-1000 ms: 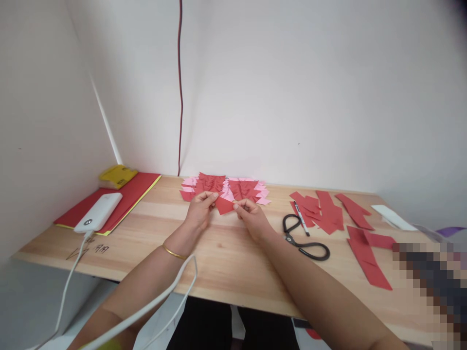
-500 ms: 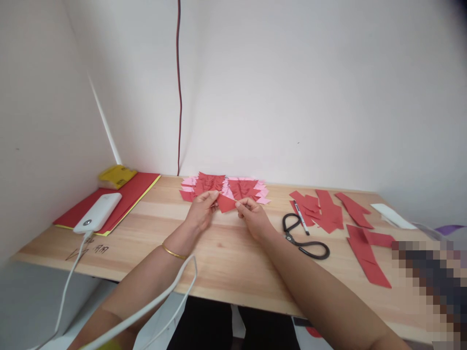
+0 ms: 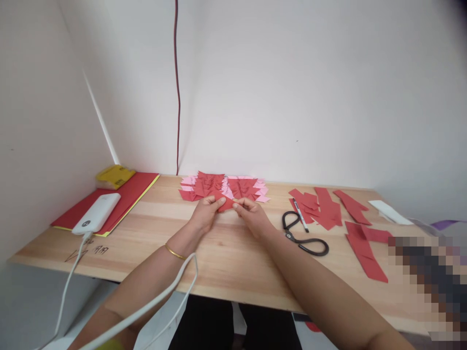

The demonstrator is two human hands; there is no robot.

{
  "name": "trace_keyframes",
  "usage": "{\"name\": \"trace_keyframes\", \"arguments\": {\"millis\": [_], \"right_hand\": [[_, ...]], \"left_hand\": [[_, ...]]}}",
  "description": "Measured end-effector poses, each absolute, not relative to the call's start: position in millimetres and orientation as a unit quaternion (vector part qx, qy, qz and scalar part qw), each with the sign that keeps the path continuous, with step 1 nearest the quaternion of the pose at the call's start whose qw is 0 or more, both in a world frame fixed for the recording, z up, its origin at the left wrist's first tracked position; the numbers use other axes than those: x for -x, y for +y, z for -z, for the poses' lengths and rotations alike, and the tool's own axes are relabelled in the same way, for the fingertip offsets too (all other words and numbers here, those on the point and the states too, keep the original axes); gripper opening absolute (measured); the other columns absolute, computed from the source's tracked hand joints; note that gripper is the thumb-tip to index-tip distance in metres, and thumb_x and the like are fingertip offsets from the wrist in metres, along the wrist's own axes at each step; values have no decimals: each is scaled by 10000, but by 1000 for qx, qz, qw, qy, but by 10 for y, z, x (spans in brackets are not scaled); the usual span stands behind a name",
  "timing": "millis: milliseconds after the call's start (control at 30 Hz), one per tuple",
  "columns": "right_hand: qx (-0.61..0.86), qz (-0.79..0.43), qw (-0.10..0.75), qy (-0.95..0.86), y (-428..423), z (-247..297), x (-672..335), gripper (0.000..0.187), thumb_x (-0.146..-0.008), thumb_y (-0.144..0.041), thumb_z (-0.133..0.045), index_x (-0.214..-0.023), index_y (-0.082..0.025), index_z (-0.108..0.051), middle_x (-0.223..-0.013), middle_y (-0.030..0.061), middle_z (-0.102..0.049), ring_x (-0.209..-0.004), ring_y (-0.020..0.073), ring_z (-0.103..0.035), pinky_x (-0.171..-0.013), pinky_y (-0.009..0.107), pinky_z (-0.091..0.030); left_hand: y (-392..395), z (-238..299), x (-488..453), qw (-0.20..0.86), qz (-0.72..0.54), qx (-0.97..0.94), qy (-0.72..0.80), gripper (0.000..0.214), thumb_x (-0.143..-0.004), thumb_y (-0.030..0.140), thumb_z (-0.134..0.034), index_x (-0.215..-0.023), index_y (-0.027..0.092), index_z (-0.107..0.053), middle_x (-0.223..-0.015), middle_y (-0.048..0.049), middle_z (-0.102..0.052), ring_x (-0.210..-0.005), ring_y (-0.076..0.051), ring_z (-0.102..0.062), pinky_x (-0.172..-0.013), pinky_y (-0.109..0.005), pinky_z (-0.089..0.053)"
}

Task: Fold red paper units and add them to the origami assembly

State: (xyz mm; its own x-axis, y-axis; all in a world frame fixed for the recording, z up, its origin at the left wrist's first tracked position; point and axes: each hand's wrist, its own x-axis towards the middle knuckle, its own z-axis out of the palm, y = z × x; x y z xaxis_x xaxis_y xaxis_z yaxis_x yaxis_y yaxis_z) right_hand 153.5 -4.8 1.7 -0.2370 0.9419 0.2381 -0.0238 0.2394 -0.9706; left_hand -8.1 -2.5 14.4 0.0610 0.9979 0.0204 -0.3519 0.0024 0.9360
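Between my two hands is a small piece of red paper, held above the wooden table. My left hand pinches its left side with thumb and fingers. On the right side, my right hand grips it the same way. The fingers cover much of the paper, so its full shape is hidden. Just beyond my hands lie folded red paper pieces and pink paper pieces, grouped in rows at the back of the table.
Black-handled scissors, a pen and red paper scraps lie to the right. A white power bank rests on red sheets at left, near a yellow packet. A white cable crosses my left forearm.
My hands have come slightly closer together, and the red paper between them now shows as a narrower strip. The view has shifted a little.
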Motion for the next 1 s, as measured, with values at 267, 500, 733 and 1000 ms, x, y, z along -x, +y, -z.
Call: {"name": "trace_keyframes", "arguments": {"millis": [267,500,733,1000], "right_hand": [[405,-496,478,-601,-83,-41,-1537,342,-819,-494,-510,-696,-175,-524,-615,-32,-440,-599,103,-390,-589,234,-321],[421,-528,475,-564,-98,-83,-1509,389,-794,-535,-513,-668,-167,-523,-581,-30,-454,-554,96,-389,-560,232,-317],[465,-397,472,-635,-57,-34,-1555,340,-828,-464,-476,-657,-175,-525,-600,-21,-482,-595,116,-442,-598,238,-342],[463,-299,464,-693,-62,-63,-1582,309,-833,-412,-484,-648,-172,-542,-604,-19,-496,-593,117,-446,-595,236,-352]], "left_hand": [[-24,-176,97,654,-566,-368,340,194,-642,220,-762,-755,110,-650,-714,-29,-654,-666,-116,-597,-656,-249,-472],[-27,-186,119,708,-541,-296,343,136,-687,199,-727,-707,132,-610,-707,-26,-655,-664,-132,-616,-598,-268,-516],[3,-183,145,708,-536,-264,375,171,-684,147,-718,-641,127,-553,-595,8,-582,-501,-79,-536,-469,-205,-485],[-10,-261,122,723,-575,-196,330,127,-724,52,-650,-666,124,-563,-620,26,-575,-565,-78,-574,-556,-219,-543]]}}
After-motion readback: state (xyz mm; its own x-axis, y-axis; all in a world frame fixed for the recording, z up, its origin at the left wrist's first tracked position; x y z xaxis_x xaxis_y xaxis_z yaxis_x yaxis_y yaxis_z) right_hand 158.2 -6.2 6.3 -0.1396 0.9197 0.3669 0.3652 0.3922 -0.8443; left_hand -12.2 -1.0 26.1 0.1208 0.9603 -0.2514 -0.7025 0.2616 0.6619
